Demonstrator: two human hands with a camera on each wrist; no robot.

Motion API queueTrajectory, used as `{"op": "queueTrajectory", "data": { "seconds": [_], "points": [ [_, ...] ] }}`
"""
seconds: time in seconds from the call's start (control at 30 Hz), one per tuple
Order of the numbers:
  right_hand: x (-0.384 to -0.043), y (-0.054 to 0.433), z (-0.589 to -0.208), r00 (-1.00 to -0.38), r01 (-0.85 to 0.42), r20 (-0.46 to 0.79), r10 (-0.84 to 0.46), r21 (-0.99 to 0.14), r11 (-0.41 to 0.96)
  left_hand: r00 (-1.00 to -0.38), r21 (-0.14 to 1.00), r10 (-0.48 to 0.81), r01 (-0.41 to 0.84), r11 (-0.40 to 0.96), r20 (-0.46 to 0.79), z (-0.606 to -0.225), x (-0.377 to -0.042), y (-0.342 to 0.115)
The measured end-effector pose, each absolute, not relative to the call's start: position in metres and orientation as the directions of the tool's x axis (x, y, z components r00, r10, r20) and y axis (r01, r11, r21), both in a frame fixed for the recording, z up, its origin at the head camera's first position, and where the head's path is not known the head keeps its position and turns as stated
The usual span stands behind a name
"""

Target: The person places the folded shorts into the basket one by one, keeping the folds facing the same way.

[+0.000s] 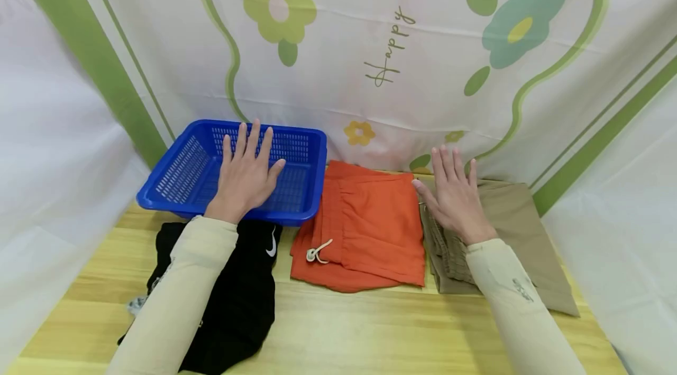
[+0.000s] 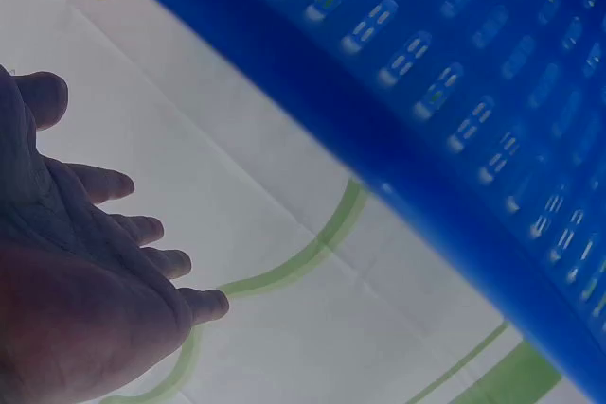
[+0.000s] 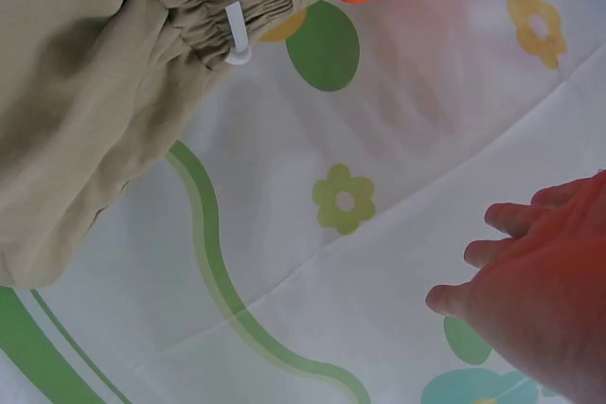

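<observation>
In the head view my left hand (image 1: 245, 178) is held over the blue plastic basket (image 1: 185, 208), fingers straight and spread, holding nothing. My right hand (image 1: 453, 198) hovers with extended fingers above the folded khaki pants (image 1: 520, 234), also holding nothing. Between the hands lie folded orange shorts (image 1: 378, 222) with a white drawstring. A black garment with a white swoosh (image 1: 240, 293) lies in front of the basket, partly hidden by my left forearm. The left wrist view shows the hand (image 2: 85, 262) apart from the basket's rim. In the right wrist view, the hand (image 3: 549, 281) is apart from the pants.
A wooden table (image 1: 338, 334) carries everything. White curtains with green stripes and printed flowers (image 1: 338, 87) hang behind it and at both sides. A small greyish piece (image 1: 136, 304) shows at the black garment's left edge.
</observation>
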State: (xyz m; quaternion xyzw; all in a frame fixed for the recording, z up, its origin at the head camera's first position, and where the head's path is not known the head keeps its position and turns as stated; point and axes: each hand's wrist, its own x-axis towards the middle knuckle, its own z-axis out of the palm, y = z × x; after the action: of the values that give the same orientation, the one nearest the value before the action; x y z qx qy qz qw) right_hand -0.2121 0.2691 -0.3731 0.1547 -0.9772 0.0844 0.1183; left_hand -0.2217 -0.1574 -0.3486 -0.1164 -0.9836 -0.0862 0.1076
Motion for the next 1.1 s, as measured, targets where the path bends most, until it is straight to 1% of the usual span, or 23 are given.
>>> {"op": "queueTrajectory", "data": {
  "seconds": [0.37,0.5,0.73,0.93,1.1],
  "points": [
    [-0.206,0.272,-0.38,-0.933,-0.33,0.213,-0.291,-0.181,0.926,-0.959,0.152,0.223,0.25,0.956,0.174,-0.354,-0.218,-0.16],
    [-0.204,0.271,-0.381,-0.931,-0.345,0.198,-0.307,-0.196,0.918,-0.959,0.159,0.225,0.253,0.954,0.172,-0.355,-0.215,-0.162],
    [-0.199,0.263,-0.38,-0.919,-0.377,0.202,-0.338,-0.205,0.903,-0.951,0.199,0.231,0.271,0.942,0.204,-0.357,-0.211,-0.163],
    [-0.191,0.252,-0.379,-0.913,-0.398,0.196,-0.359,-0.223,0.89,-0.927,0.188,0.246,0.306,0.933,0.283,-0.356,-0.205,-0.164],
    [-0.184,0.241,-0.379,-0.907,-0.415,0.185,-0.379,-0.232,0.88,-0.925,0.188,0.25,0.31,0.932,0.287,-0.352,-0.198,-0.167]
  ]
}}
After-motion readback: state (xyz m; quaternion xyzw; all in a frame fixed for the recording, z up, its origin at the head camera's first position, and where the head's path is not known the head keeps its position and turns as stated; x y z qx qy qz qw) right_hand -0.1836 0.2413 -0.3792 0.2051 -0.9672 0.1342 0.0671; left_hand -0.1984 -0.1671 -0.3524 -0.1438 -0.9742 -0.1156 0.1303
